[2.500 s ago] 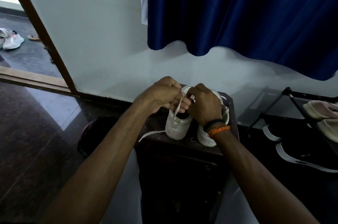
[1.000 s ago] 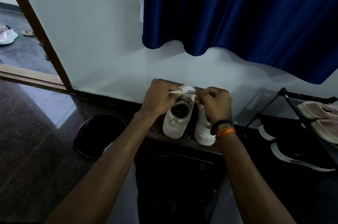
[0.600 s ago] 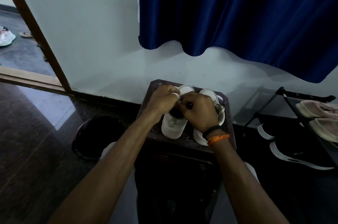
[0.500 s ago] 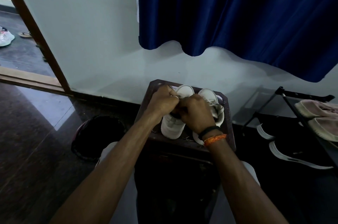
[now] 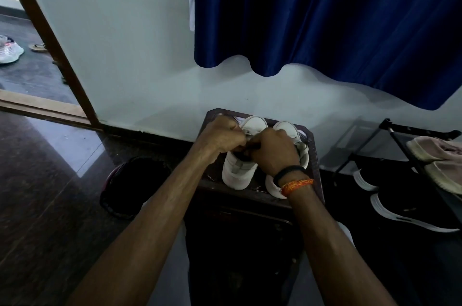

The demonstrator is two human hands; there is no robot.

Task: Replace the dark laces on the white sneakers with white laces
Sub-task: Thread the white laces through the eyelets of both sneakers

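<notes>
Two white sneakers stand side by side on a dark wooden stool [image 5: 315,175], toes toward the wall. Above the opening of the left sneaker [image 5: 237,175] my left hand [image 5: 221,139] and my right hand [image 5: 271,152] meet, fingers curled. A short piece of white lace [image 5: 244,131] shows between them; both hands pinch it. Most of the lace and the sneaker's eyelets are hidden under my hands. My right hand covers part of the right sneaker [image 5: 298,140].
A dark round bin [image 5: 135,180] sits on the floor left of the stool. A black shoe rack [image 5: 400,136] with dark and beige shoes stands at the right. A blue curtain [image 5: 325,18] hangs above, a doorway opens far left.
The hands earlier pulled the white lace taut apart over the left sneaker. They have since come together low over its opening, knuckles nearly touching.
</notes>
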